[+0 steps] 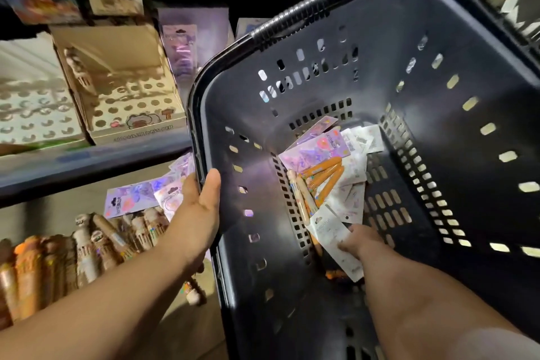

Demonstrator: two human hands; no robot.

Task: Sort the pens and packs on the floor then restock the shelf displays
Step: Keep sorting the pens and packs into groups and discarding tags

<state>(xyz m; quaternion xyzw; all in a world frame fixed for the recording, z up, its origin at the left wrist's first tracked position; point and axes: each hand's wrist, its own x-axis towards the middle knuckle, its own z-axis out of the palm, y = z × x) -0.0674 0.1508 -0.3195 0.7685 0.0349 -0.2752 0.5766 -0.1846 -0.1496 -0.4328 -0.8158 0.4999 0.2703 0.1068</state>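
Note:
A black plastic basket (438, 38) fills the right of the view, tilted toward me. My left hand (201, 202) grips its left rim, thumb inside. My right hand (358, 240) reaches into the basket and holds a white pack (333, 240) near the bottom. Deeper in the basket lie orange pens (324, 175), beige pens (301, 199), a holographic purple pack (318, 146) and several white packs (359, 137). On the floor to the left lie a row of brown and orange pens (87, 245) and purple packs (131, 199).
A shelf edge (87, 164) runs across the left. On it stand a beige pen display box with round holes (131, 96) and a white holed display (32, 114). Purple packs (187, 38) and other boxes sit further back. One pen (194, 292) lies by the basket.

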